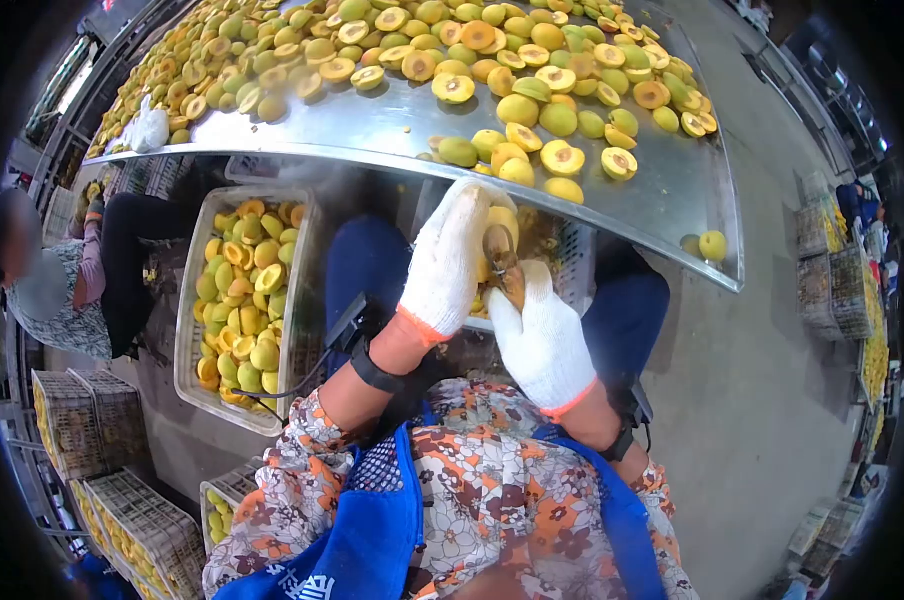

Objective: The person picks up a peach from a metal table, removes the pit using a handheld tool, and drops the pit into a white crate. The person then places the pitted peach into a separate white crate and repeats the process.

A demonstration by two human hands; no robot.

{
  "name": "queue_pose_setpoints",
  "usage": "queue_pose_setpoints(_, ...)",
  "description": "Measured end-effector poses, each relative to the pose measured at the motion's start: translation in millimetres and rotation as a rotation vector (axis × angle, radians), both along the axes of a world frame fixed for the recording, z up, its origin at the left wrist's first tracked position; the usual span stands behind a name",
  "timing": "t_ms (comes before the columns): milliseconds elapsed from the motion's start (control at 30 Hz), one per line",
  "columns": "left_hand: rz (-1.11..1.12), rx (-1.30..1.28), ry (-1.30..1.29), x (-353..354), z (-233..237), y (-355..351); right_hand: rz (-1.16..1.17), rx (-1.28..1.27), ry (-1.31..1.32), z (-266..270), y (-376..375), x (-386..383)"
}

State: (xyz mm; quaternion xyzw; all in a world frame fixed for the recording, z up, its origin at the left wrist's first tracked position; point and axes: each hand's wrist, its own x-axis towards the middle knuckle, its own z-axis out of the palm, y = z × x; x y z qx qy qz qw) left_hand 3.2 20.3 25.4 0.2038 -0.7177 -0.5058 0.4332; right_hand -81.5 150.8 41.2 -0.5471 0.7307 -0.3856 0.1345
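Note:
In a white knitted glove, my left hand [450, 252] is closed around a yellow peach half [502, 218], just below the table's front edge. My right hand [544, 338], gloved the same way, grips a short brown hand tool [510, 280]. The tool's rounded end meets the fruit; the fingers partly hide both. Beneath the hands, between the knees, a white crate [575, 262] is partly covered by my gloves. Above them, halved peaches [562, 157] lie on the metal table [662, 215], several with brown pits showing.
A pale crate [184, 340] full of peach halves stands left of my legs. Stacked crates [92, 420] are farther left, near a seated person [62, 280]. More crates [837, 290] line the right side. A white plastic bag [149, 127] rests on the table's left.

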Motion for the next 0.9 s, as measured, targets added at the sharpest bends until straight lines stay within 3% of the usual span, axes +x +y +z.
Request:
queue_pose_setpoints(100, 0.015, 0.054, -0.043, 9.4, 9.4, 0.0, 0.03, -0.034, 0.048, -4.1, -7.3, 6.4)
queue_pose_setpoints(167, -0.014, 0.183, -0.028, 10.7, 8.3, -2.8, 0.001, 0.053, -0.053, -6.0, -9.0, 7.9)
queue_pose_setpoints(300, -0.006, 0.087, -0.097, 12.6, 3.9, -16.8, 0.039, 0.103, -0.073, -10.7, -13.2, 5.4)
queue_pose_setpoints(400, -0.211, 0.322, -0.236, 9.1, 2.4, -33.3, 0.088, 0.202, -0.208, -12.6, -12.8, -2.8)
queue_pose_setpoints(467, -0.273, 0.383, -0.284, 5.6, -6.4, -44.9, 0.296, 0.172, 0.145, -28.5, -10.8, -12.2)
queue_pose_setpoints(500, -0.335, 0.439, -0.33, 4.7, -9.8, -47.4, 0.296, 0.173, 0.137, -27.3, -12.9, -11.8)
queue_pose_setpoints(533, -0.335, 0.438, -0.335, 2.8, -11.4, -44.3, 0.168, 0.176, -0.061, -23.6, -16.7, -10.8)
queue_pose_setpoints(600, -0.356, 0.931, 0.092, -6.5, -11.7, -30.4, 0.016, 0.157, -0.311, -23.4, -23.2, -15.5)
queue_pose_setpoints(633, -0.359, 0.929, 0.083, -10.8, -9.9, -20.4, 0.01, 0.152, -0.318, -24.5, -24.6, -18.0)
queue_pose_setpoints(700, 0.068, 0.32, 0.072, -23.8, -6.3, 0.9, -0.079, 0.136, -0.354, -27.0, -25.5, -23.1)
queue_pose_setpoints(733, 0.149, 0.181, 0.114, -33.7, -21.5, 7.7, -0.082, 0.129, -0.373, -28.6, -23.6, -22.8)
queue_pose_setpoints(833, -0.037, 0.32, -0.071, -23.5, -26.4, -3.0, 0.064, -0.033, -0.241, -42.4, -12.3, -25.0)
queue_pose_setpoints(900, -0.201, 0.466, -0.191, -27.0, -30.4, -19.9, -0.018, 0.311, -1.255, -19.8, -9.0, -21.7)
